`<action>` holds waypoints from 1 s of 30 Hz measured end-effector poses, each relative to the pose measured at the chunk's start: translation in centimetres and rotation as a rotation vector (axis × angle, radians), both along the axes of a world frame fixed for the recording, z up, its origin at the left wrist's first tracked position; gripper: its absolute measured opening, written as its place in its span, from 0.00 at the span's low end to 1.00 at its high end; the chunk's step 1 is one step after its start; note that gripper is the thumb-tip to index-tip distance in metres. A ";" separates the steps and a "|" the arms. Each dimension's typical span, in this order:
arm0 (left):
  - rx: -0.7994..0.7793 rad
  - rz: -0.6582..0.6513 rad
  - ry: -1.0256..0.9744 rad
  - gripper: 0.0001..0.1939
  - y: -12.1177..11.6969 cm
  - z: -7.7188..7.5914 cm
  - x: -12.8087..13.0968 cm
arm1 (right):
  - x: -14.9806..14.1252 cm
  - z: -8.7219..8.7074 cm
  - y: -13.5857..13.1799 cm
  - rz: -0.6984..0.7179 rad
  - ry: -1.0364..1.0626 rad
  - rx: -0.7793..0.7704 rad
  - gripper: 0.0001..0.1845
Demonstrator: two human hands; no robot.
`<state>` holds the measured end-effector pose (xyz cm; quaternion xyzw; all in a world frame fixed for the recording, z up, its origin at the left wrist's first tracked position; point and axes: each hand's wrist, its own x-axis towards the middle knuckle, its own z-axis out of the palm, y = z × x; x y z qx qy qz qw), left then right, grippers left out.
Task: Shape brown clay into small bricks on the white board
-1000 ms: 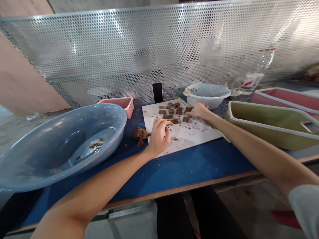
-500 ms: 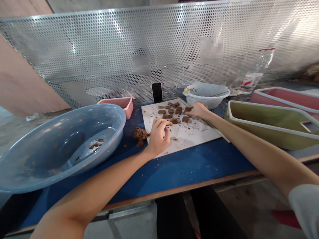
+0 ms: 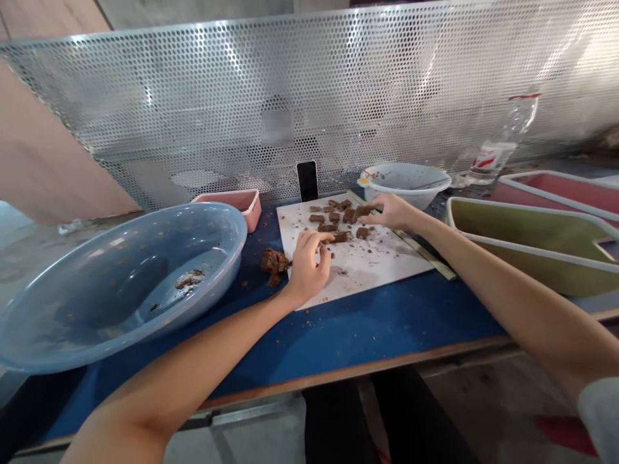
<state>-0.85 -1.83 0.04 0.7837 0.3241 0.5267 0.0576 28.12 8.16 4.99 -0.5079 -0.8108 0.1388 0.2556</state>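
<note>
Blue basin (image 3: 101, 270), well left of my left grip: brown scraps (image 3: 189, 279) on its floor, specks up the wall. Small pink tub (image 3: 253, 211) sits beyond and left of that grip, behind the basin's right rim; can't make out contents. Brown lump (image 3: 275, 261) on the bench (image 3: 367, 325), just left of the left grip.

Left grip (image 3: 308, 267): released, loosely curled, thumb and index apart, index tip by a torn-looking piece. Brown pieces (image 3: 349, 216) lie on the white board (image 3: 387, 258), ahead of the left grip and left of the right one.

Right grip (image 3: 394, 211): fingers spread about one brown chunk (image 3: 363, 211); can't tell if it's pinched.

White bowl (image 3: 425, 198), just beyond the right grip: brown smears inside. Right of that grip: olive bin (image 3: 512, 258), bottom hidden; red-pink bin (image 3: 570, 187) behind it, contents unclear.
</note>
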 end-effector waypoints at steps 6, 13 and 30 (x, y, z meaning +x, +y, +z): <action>-0.086 -0.006 -0.041 0.08 0.3 0.1 -0.2 | -1.7 1.7 -4.1 0.374 0.051 -0.118 0.25; -0.273 -0.076 0.018 0.12 0.3 0.3 0.1 | -3.1 1.1 -5.7 0.470 0.020 -0.176 0.23; -0.286 -0.113 0.220 0.29 1.7 -1.0 -0.3 | -3.9 -0.9 -5.0 0.439 -0.054 -0.215 0.26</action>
